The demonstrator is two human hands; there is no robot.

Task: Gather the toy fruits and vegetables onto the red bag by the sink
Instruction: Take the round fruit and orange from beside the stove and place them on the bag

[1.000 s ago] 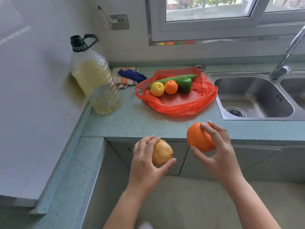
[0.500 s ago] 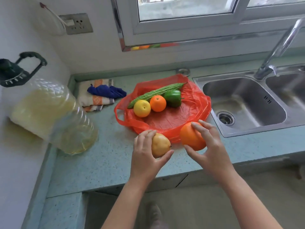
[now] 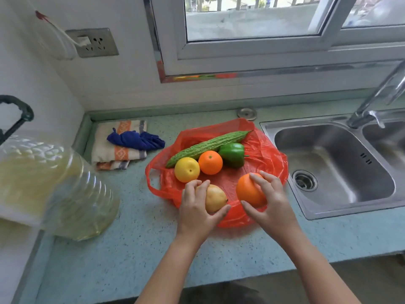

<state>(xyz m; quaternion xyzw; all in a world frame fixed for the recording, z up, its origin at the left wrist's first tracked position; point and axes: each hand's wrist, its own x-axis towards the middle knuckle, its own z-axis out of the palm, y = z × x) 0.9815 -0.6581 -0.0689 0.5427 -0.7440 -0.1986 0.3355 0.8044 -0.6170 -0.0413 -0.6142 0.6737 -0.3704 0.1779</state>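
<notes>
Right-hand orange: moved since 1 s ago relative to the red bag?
Yes. The orange in the right hand went from short of the counter edge forward to over the red bag's near part, just in front of the fruit already there.

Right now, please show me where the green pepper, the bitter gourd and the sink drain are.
green pepper (image 3: pixel 232 154): head view, middle of its glossy body.
bitter gourd (image 3: pixel 208 145): head view, middle of its bumpy length.
sink drain (image 3: pixel 305 180): head view, centre of the metal strainer.
</notes>
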